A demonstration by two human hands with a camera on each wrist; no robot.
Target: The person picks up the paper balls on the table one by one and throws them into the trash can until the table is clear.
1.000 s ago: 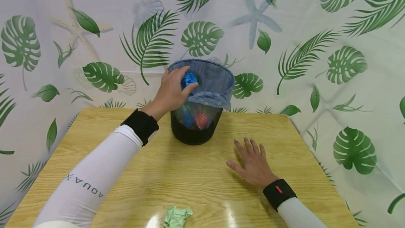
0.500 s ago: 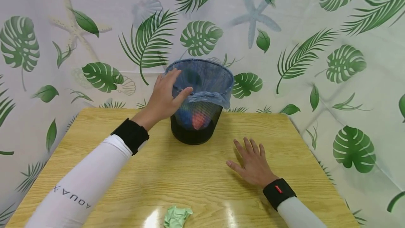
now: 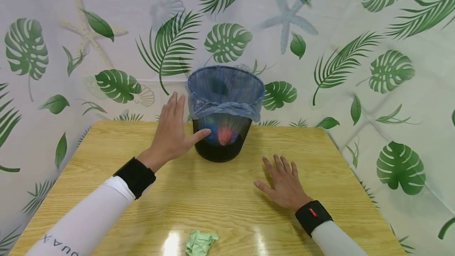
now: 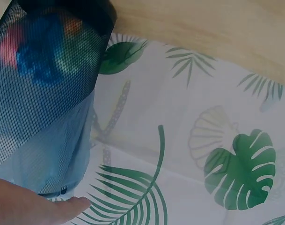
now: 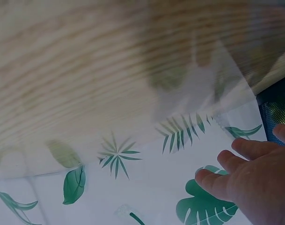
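A black mesh wastebasket [image 3: 217, 153] with a blue plastic liner [image 3: 231, 110] folded over its rim stands at the back of the table. Through the mesh show a red crumpled ball [image 3: 224, 134] and, in the left wrist view, blue crumpled paper [image 4: 39, 56] beside green. My left hand [image 3: 172, 135] is to the left of the basket, fingers straight and holding nothing. Its thumb lies in front of the basket; whether it touches the mesh I cannot tell. My right hand [image 3: 286, 187] rests on the table, fingers spread. A pale green crumpled paper [image 3: 200, 243] lies at the front.
The wooden table [image 3: 227, 196] ends against a white leaf-print backdrop [image 3: 330, 23] at the back and sides. In the right wrist view, part of the basket [image 5: 279, 110] appears beyond the right hand.
My left hand has let go of a blue crumpled ball above the basket and pulled back left and toward me. The ball dropped inside. My right hand has stayed still.
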